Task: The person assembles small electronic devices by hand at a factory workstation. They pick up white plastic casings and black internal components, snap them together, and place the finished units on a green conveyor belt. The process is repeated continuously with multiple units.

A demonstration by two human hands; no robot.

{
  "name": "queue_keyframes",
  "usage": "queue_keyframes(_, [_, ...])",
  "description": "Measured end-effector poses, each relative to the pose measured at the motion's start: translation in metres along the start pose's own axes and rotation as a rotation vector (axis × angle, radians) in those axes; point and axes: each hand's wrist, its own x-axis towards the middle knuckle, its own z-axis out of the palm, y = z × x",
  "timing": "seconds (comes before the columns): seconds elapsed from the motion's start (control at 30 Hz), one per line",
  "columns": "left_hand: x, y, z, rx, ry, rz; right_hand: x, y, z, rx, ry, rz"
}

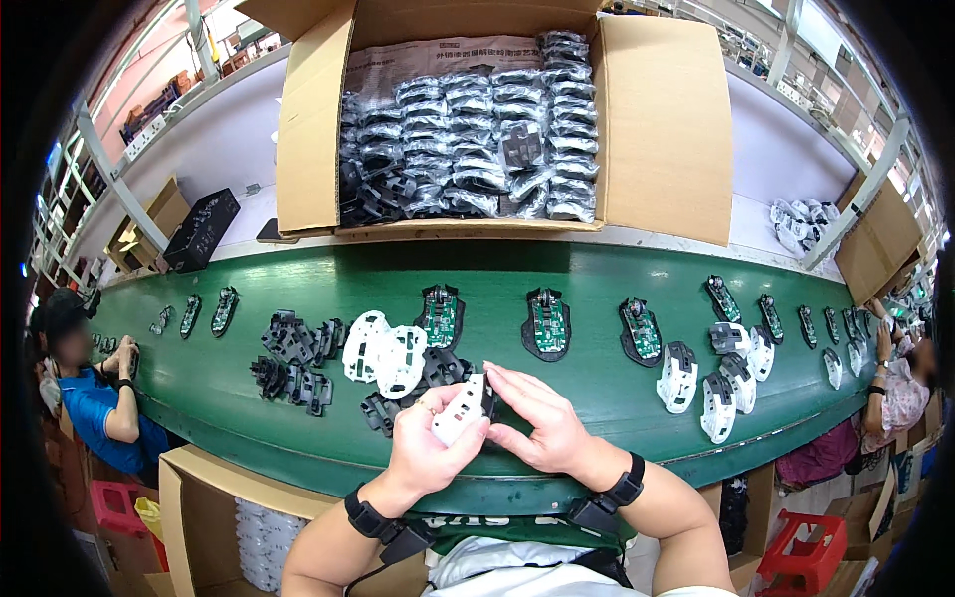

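Note:
My left hand (pixel 428 443) is closed around a white mouse shell (pixel 458 412), held tilted over the near edge of the green belt. A black plastic part (pixel 488 396) sits against the shell's right side. My right hand (pixel 542 423) presses this part, with its fingers along the top and its thumb near the shell's lower edge. Just beyond my hands lie white shells (pixel 366 345) and loose black plastic parts (pixel 443 368). To their left is a further pile of black parts (pixel 288 338). A mouse base with a green circuit board (pixel 441 316) rests behind the white shells.
An open carton (pixel 662 129) of bagged black parts stands beyond the belt (pixel 597 284). More circuit-board bases (pixel 547 323) and white shells (pixel 678 376) lie rightward. Co-workers sit at left (pixel 114 403) and right (pixel 895 388). Another carton (pixel 204 507) stands below the belt's near edge.

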Motion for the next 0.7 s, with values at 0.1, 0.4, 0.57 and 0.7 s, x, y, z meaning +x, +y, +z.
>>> queue_keyframes(0.1, [0.001,0.002,-0.004,-0.007,-0.056,-0.030,-0.003,0.000,0.000,0.249,-0.017,0.140])
queue_keyframes(0.4, [0.002,0.019,0.001,0.145,-0.051,0.059,-0.005,-0.003,0.005,0.750,-0.123,0.486])
queue_keyframes(0.57, [0.017,0.017,-0.009,0.570,0.028,0.552,0.003,-0.027,0.002,0.148,0.114,0.085])
queue_keyframes(0.7, [0.013,0.020,-0.010,0.541,0.130,0.760,0.005,-0.026,-0.006,0.136,0.203,-0.045])
